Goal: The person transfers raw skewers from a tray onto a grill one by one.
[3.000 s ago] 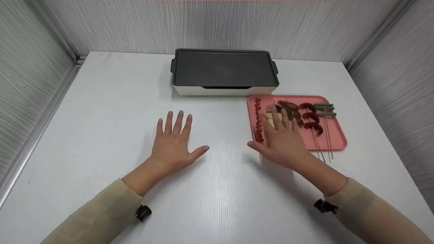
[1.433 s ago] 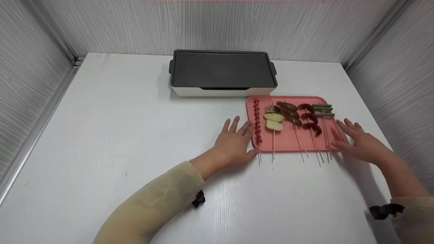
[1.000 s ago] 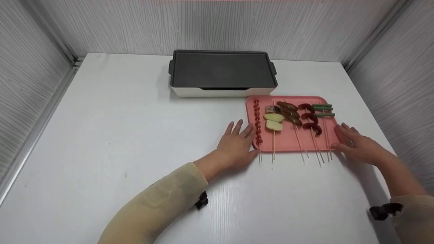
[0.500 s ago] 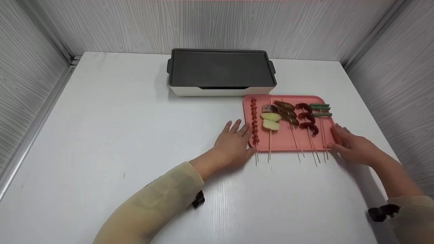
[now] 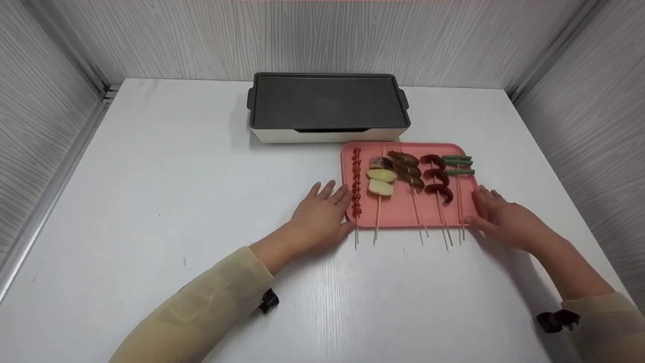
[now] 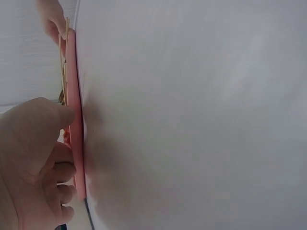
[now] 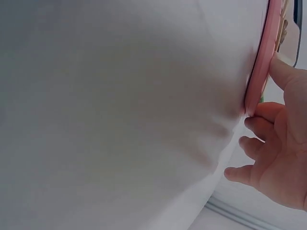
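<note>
A pink rectangular tray [image 5: 400, 212] lies on the white table in front of a griddle, bearing several skewers side by side. From the left they are small red pieces [image 5: 356, 176], pale slices [image 5: 381, 188] under a greyish piece, brown pieces [image 5: 405, 166], dark red curved pieces [image 5: 437, 176] and green stalks [image 5: 458, 172]. My left hand [image 5: 318, 217] holds the tray's front left corner, thumb at the front edge and fingers along the side. At the opposite front corner, my right hand [image 5: 511, 224] grips with thumb and index finger, its other fingers spread loosely in the right wrist view.
The black-topped griddle [image 5: 330, 101] on a white base stands close behind the tray's left part. Skewer sticks overhang the tray's front edge. Wood-grain panels [image 5: 176, 40] border the table [image 5: 166, 166] at the back and sides.
Both hands went from hovering apart to the tray's two sides. During the last half second the tray has slid left with its skewers, both hands moving along with it.
</note>
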The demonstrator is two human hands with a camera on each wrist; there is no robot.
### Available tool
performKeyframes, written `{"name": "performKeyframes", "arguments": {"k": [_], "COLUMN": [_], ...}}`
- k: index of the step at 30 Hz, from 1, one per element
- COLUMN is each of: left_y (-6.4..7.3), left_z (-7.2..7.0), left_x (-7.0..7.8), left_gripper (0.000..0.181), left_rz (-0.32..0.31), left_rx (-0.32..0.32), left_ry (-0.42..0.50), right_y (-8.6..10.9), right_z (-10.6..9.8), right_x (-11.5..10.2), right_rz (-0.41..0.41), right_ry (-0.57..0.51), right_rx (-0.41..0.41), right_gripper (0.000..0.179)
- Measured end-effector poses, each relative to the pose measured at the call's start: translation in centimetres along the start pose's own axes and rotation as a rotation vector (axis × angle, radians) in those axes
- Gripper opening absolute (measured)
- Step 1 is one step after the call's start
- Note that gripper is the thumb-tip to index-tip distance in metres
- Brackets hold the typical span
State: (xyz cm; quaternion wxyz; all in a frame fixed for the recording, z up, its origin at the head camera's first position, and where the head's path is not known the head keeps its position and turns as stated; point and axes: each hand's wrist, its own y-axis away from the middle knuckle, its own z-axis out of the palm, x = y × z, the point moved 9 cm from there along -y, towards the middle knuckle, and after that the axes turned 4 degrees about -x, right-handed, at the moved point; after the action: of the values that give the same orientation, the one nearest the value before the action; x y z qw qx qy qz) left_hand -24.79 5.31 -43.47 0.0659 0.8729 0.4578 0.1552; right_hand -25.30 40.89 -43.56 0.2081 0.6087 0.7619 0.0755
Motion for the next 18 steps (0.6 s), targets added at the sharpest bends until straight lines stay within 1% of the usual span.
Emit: {"name": "performKeyframes", "arguments": {"k": [4,9,18], "left_y": [1.3,2.7,5.0], "left_z": [0.0,0.0,-0.2], "left_x": [-1.1,-2.7,-5.5], "left_gripper": [0.074,0.074,0.073], "left_rz": [0.007,0.013,0.011], "left_rx": [0.004,0.004,0.002], "left_ry": [-0.017,-0.04,-0.048], "right_y": [-0.1,-0.5,-1.2], "right_z": [0.1,0.4,1.0], "right_x": [-1.9,-4.3,-8.0], "right_rz": [-0.027,-0.054,-0.053], "right_ry": [0.011,0.049,0.079], "right_rx": [0.023,0.051,0.057], "right_gripper": [0.096,0.094,0.095]}}
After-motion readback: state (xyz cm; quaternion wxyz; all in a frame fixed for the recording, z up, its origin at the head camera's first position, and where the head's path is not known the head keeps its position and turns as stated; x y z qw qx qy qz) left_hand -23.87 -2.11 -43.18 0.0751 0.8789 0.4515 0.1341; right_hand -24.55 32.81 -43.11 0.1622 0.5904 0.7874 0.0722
